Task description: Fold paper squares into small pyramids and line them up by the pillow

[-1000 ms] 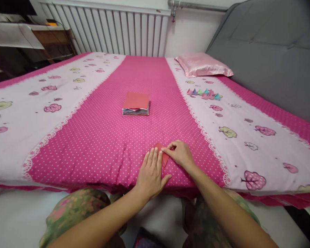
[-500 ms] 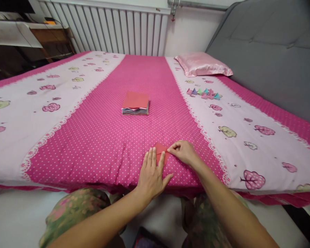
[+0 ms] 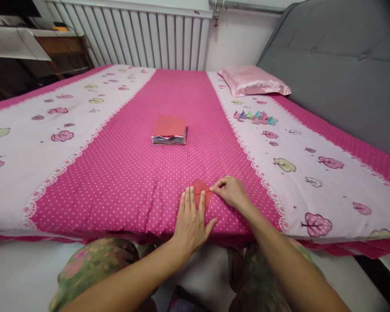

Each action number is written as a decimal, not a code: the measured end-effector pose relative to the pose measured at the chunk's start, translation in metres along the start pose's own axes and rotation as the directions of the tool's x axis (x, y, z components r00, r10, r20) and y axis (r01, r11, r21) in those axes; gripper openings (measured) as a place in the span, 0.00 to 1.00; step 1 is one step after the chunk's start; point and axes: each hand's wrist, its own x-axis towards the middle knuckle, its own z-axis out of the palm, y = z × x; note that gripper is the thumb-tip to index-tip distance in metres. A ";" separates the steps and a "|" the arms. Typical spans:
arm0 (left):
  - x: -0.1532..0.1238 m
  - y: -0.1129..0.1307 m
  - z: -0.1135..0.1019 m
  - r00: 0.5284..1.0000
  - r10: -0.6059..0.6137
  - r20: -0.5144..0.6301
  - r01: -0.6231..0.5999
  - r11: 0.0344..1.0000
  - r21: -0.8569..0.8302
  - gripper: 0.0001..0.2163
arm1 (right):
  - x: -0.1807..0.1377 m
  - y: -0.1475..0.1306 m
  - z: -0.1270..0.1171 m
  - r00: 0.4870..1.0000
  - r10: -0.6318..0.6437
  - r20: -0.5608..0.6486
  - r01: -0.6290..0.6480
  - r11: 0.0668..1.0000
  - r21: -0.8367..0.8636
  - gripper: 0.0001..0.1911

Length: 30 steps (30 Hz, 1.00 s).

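Observation:
A small red sheet of folded origami paper [image 3: 201, 188] lies on the pink dotted bedspread [image 3: 117, 182], close to the bed's front edge. My left hand [image 3: 191, 216] rests flat over its left part, fingers stretched out and thumb spread to the right. At the paper's right corner, my right hand [image 3: 230, 190] pinches the edge between thumb and fingertips. The left hand covers part of the paper, so its full outline is hidden. Farther back on the bedspread sits a square stack of coloured paper [image 3: 169, 127] with a red sheet on top.
Several small folded paper pieces [image 3: 256, 117] in pink, purple, green and blue lie on the right white stripe. Behind them is a pink pillow [image 3: 254, 80], beside the grey headboard [image 3: 338, 69]. A white radiator [image 3: 143, 39] stands at the far side, and a desk [image 3: 58, 45] at the far left.
The view has shifted very slightly. Both hands keep almost the same positions on the red paper, with the left still flat and the right still pinching.

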 end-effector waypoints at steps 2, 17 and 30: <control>0.000 0.000 0.001 1.000 0.000 -0.011 0.000 1.000 -0.001 0.34 | 0.001 0.003 -0.001 1.000 0.021 -0.013 -0.020 1.000 0.017 0.07; 0.001 0.002 -0.002 1.000 -0.017 0.022 0.018 1.000 -0.002 0.34 | -0.003 0.004 0.003 0.999 0.046 -0.023 -0.041 0.986 0.161 0.11; 0.001 0.003 0.000 1.000 -0.007 0.003 0.007 0.998 0.063 0.35 | -0.013 -0.018 0.014 0.991 -0.026 -0.130 0.004 0.986 -0.164 0.11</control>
